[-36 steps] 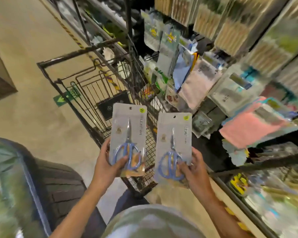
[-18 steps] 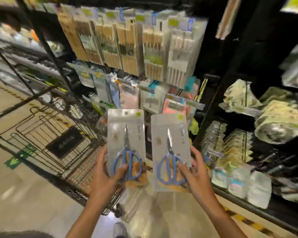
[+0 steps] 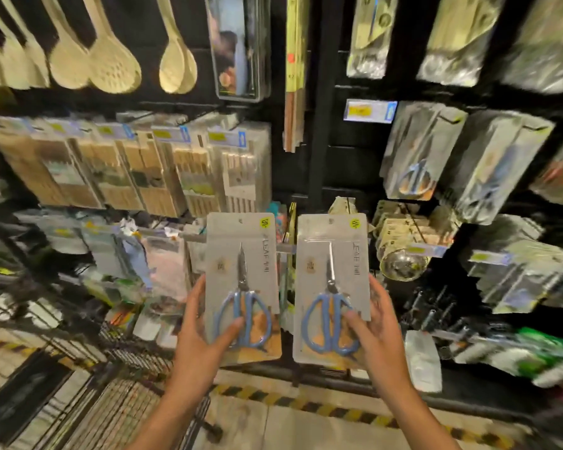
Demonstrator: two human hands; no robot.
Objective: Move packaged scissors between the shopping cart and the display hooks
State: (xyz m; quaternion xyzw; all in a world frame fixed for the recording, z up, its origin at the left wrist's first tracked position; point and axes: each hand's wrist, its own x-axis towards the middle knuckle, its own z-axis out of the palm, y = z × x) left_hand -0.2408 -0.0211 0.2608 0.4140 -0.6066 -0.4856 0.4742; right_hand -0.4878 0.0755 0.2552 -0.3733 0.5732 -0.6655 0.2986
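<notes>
I hold two carded packs of blue-handled scissors upright in front of the shelf. My left hand [image 3: 205, 332] grips the left pack [image 3: 241, 254] at its lower edge, thumb across the blue handles. My right hand [image 3: 376, 329] grips the right pack [image 3: 333, 254] the same way. More of the same scissor packs [image 3: 413, 164] hang on display hooks at the upper right. The black wire shopping cart [image 3: 78, 401] stands at the lower left, beside my left arm.
Wooden spoons hang top left, boxed chopstick packs fill the row below. A glass bowl [image 3: 403, 264] and bagged goods sit right of the packs. A black shelf base edge [image 3: 306, 381] and yellow-black floor tape [image 3: 306, 401] run below my hands.
My view swung from the cart up to the display wall. Both hands kept their packs and lifted them in front of the shelf; the cart dropped to the lower left.
</notes>
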